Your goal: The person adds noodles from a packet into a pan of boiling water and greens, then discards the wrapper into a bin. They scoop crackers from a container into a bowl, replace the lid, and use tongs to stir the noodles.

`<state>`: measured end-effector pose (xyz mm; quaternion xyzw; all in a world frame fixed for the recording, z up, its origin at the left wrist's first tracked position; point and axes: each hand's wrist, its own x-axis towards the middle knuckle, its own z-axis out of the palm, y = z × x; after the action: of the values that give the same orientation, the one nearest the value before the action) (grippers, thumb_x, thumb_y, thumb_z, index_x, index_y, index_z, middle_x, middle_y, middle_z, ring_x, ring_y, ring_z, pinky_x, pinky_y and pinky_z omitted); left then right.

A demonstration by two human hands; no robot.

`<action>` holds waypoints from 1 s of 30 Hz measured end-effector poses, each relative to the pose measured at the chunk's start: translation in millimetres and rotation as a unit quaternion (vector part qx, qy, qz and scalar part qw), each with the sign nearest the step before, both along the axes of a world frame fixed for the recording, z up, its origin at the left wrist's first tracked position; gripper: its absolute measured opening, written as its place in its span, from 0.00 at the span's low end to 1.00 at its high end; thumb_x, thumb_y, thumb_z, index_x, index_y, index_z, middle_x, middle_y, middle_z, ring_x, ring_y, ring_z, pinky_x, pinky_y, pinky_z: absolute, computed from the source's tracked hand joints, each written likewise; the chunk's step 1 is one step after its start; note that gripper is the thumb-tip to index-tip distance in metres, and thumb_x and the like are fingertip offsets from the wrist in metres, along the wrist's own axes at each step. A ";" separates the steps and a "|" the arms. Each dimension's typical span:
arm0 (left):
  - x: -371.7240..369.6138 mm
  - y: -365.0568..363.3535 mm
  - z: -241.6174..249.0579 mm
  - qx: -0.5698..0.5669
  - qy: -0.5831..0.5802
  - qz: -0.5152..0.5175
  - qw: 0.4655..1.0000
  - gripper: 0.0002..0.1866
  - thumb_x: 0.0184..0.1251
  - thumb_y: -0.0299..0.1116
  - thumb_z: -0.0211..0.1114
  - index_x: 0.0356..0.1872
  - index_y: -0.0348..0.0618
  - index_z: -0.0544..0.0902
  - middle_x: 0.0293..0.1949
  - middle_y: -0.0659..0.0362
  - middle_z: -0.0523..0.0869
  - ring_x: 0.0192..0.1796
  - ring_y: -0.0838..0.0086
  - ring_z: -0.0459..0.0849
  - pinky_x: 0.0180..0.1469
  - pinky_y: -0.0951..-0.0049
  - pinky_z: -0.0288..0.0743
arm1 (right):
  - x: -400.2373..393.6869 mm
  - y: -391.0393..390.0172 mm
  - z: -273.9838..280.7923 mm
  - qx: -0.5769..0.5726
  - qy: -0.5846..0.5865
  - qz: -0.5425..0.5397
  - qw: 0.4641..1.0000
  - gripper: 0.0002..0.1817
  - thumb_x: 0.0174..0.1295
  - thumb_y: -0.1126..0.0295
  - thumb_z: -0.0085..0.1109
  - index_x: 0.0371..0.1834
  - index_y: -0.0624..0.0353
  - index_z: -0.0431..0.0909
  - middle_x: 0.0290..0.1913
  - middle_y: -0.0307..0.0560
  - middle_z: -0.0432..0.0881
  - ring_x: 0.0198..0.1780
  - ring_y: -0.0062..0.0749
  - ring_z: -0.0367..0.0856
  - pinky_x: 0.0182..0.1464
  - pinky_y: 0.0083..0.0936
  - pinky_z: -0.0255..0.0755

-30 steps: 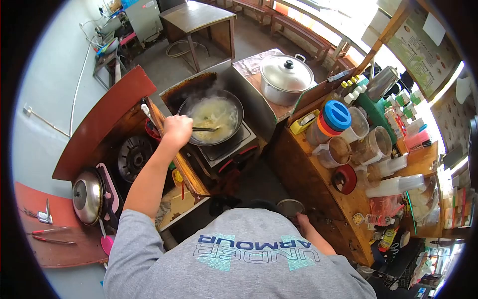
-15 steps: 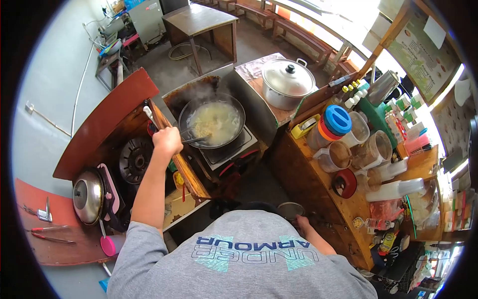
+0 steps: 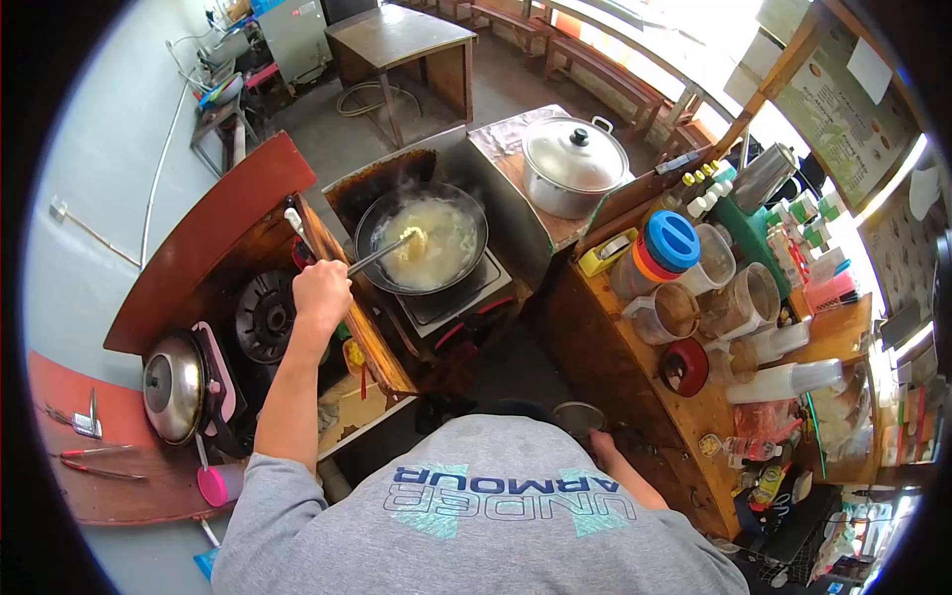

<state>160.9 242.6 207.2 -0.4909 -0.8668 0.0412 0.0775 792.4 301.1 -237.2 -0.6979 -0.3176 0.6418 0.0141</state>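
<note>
My left hand (image 3: 322,295) is closed round the handle of metal tongs (image 3: 374,257), which reach over the wide black wok (image 3: 361,232). At their tip, a clump of pale yellow noodles (image 3: 413,245) rises above the cloudy, steaming liquid (image 3: 451,238). The wok sits on a stove (image 3: 466,300) inside a metal surround. Low beside my body, my right hand (image 3: 601,446) is closed at the edge of a round, rimmed strainer-like thing (image 3: 579,417); its fingers are partly hidden.
A large lidded pot (image 3: 572,169) stands beyond the wok. Along the right, a wooden counter (image 3: 635,382) carries plastic jugs (image 3: 666,313), a blue-lidded container (image 3: 671,240) and cups. Left are a wooden partition (image 3: 362,342), a burner (image 3: 266,315) and a lidded pan (image 3: 174,389).
My left hand has shifted slightly down and left, and the tongs' tip has risen, lifting noodles out of the liquid. My right hand stays where it was.
</note>
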 end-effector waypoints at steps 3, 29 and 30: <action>14.5 -12.2 25.2 0.048 0.009 -0.008 0.999 0.08 0.61 0.37 0.69 0.33 0.45 0.86 0.31 0.53 0.88 0.37 0.55 0.89 0.40 0.57 0.83 | 4.5 1.1 -9.7 0.004 0.003 0.004 1.000 0.22 0.74 0.57 0.47 0.57 0.66 0.76 0.48 0.57 0.85 0.47 0.50 0.83 0.51 0.45 0.75; 19.3 23.2 -41.8 -0.061 -0.045 0.027 0.997 0.07 0.58 0.29 0.62 0.31 0.45 0.88 0.33 0.51 0.90 0.40 0.56 0.91 0.42 0.58 0.85 | -9.9 11.2 16.1 -0.003 -0.005 0.025 1.000 0.23 0.72 0.59 0.48 0.58 0.69 0.76 0.50 0.59 0.85 0.51 0.52 0.82 0.55 0.45 0.74; 19.3 28.1 -45.0 -0.062 -0.046 0.025 0.997 0.07 0.58 0.29 0.62 0.31 0.45 0.88 0.33 0.51 0.90 0.40 0.56 0.91 0.42 0.58 0.85 | -9.0 9.9 15.9 -0.007 -0.007 0.025 1.000 0.23 0.72 0.59 0.48 0.57 0.69 0.77 0.49 0.59 0.85 0.50 0.51 0.83 0.53 0.45 0.75</action>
<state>180.2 270.8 162.2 -0.4742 -0.8773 0.0739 0.0064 783.4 311.0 -221.3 -0.6944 -0.3300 0.6394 -0.0089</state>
